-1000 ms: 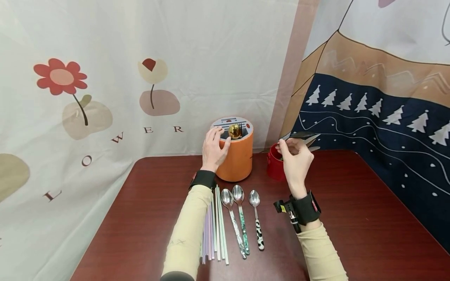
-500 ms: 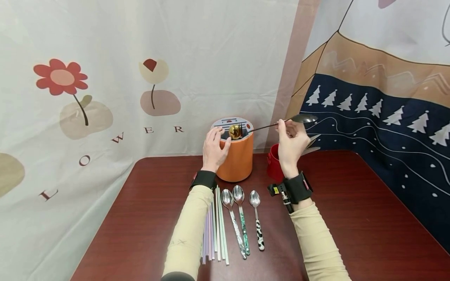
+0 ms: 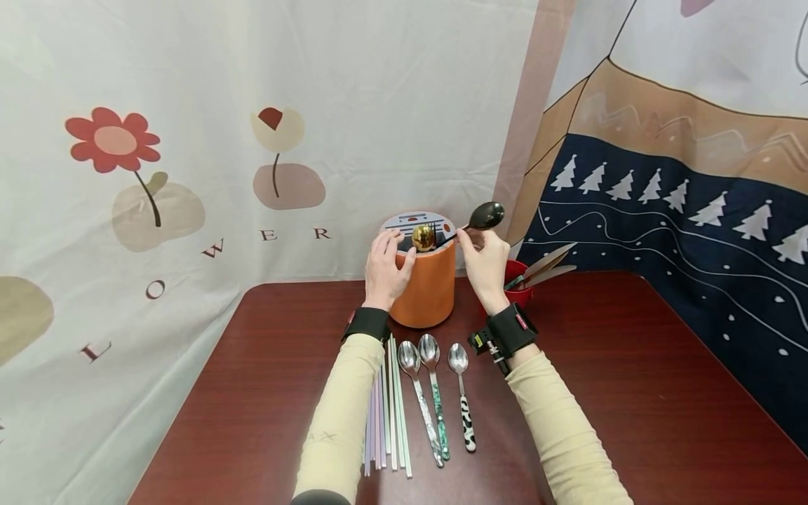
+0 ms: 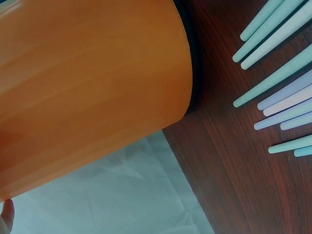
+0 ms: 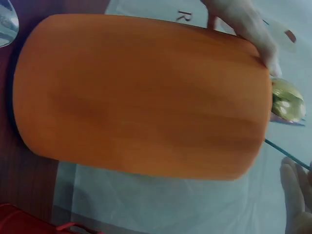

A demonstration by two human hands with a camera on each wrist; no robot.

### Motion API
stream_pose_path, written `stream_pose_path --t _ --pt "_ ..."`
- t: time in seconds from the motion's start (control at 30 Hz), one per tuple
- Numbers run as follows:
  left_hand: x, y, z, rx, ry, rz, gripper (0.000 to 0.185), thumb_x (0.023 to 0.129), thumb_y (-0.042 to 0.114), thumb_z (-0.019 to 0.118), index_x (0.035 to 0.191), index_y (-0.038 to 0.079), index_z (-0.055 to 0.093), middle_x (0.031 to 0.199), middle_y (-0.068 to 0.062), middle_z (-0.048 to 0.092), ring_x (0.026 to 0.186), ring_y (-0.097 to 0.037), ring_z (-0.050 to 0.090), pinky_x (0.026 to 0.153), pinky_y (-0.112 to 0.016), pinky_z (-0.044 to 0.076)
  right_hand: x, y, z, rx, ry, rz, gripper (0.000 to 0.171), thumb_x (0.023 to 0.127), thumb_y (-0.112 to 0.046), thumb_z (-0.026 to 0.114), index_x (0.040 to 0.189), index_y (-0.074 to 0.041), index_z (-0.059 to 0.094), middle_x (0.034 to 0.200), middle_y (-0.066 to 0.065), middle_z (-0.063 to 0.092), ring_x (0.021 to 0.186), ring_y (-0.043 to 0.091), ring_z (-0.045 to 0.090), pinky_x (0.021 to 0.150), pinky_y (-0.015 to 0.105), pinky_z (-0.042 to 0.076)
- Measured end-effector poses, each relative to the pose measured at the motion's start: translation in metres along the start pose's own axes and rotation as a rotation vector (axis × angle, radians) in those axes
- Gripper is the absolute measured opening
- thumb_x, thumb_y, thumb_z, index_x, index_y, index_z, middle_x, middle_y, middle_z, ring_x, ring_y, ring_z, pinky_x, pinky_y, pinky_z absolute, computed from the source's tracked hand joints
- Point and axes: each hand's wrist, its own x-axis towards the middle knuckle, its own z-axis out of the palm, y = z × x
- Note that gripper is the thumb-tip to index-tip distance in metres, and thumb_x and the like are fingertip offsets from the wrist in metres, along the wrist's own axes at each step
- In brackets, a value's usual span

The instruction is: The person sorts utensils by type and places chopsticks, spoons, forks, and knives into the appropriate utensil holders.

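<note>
The right hand (image 3: 482,263) pinches the thin handle of a dark spoon (image 3: 485,215), bowl raised up and to the right, handle tip slanting down toward the top opening of the orange holder (image 3: 424,284); whether the tip is already inside is hard to tell. The left hand (image 3: 384,270) curls against the holder's left upper rim, gripping it. A gold spoon (image 3: 422,237) stands in the holder. Just behind the right wrist sits a red cup (image 3: 519,289). Pastel chopsticks (image 3: 388,414) and three spoons (image 3: 435,400) lie on the table (image 3: 252,393) near the forearms
</note>
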Motion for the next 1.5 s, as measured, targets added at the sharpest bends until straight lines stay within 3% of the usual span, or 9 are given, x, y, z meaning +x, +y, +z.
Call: stream_pose_path --t 0.03,0.1,0.23,0.6,1.07,1.5 --pt "0.0 0.0 0.0 0.001 0.001 0.001 0.047 0.093 0.04 0.048 0.121 0.005 0.062 0.133 -0.009 0.057 0.131 -0.025 0.045 0.11 -0.041 0.038 0.0 0.0 0.002 -0.01 -0.024 0.006 0.02 0.091 -0.015 0.062 0.098 0.003 0.069 0.089 0.019 0.073 0.082 0.027 0.071 0.079 0.032 0.057" --pt "0.0 -0.001 0.001 0.004 0.002 0.002 0.047 0.093 0.041 0.047 0.121 0.005 0.062 0.133 -0.009 0.056 0.131 -0.024 0.045 0.11 -0.041 0.038 -0.001 0.0 0.005 -0.028 -0.069 0.019 0.022 0.092 -0.015 0.061 0.1 0.003 0.069 0.09 0.02 0.072 0.084 0.028 0.071 0.08 0.038 0.057" --pt "-0.001 -0.001 0.002 0.011 0.005 0.008 0.049 0.094 0.043 0.045 0.121 0.006 0.062 0.132 -0.009 0.057 0.131 -0.024 0.045 0.11 -0.041 0.038 -0.002 0.0 0.01 -0.074 -0.136 0.041 0.025 0.095 -0.019 0.057 0.104 0.0 0.069 0.091 0.018 0.072 0.087 0.028 0.071 0.078 0.039 0.056" --pt "0.0 0.0 0.002 0.008 0.017 0.02 0.049 0.094 0.043 0.046 0.12 0.005 0.062 0.132 -0.01 0.057 0.13 -0.025 0.045 0.109 -0.041 0.039 -0.011 0.002 0.007 -0.091 -0.147 0.055 0.022 0.094 -0.019 0.06 0.103 0.0 0.066 0.101 0.019 0.069 0.093 0.031 0.068 0.088 0.039 0.055" --pt "-0.001 0.0 0.0 -0.004 -0.002 0.002 0.046 0.094 0.039 0.048 0.122 0.005 0.061 0.133 -0.009 0.057 0.132 -0.025 0.044 0.111 -0.04 0.037 -0.049 0.027 -0.013 -0.14 -0.21 0.123 0.019 0.092 -0.02 0.063 0.1 -0.003 0.068 0.093 0.015 0.072 0.08 0.025 0.069 0.076 0.04 0.057" --pt "0.0 0.0 0.001 -0.01 0.01 0.005 0.046 0.094 0.039 0.05 0.122 0.005 0.062 0.133 -0.01 0.057 0.132 -0.025 0.044 0.111 -0.041 0.036 -0.084 0.047 -0.031 -0.334 -0.398 0.093 0.018 0.087 -0.018 0.068 0.096 -0.002 0.066 0.085 0.013 0.07 0.071 0.02 0.064 0.065 0.031 0.053"
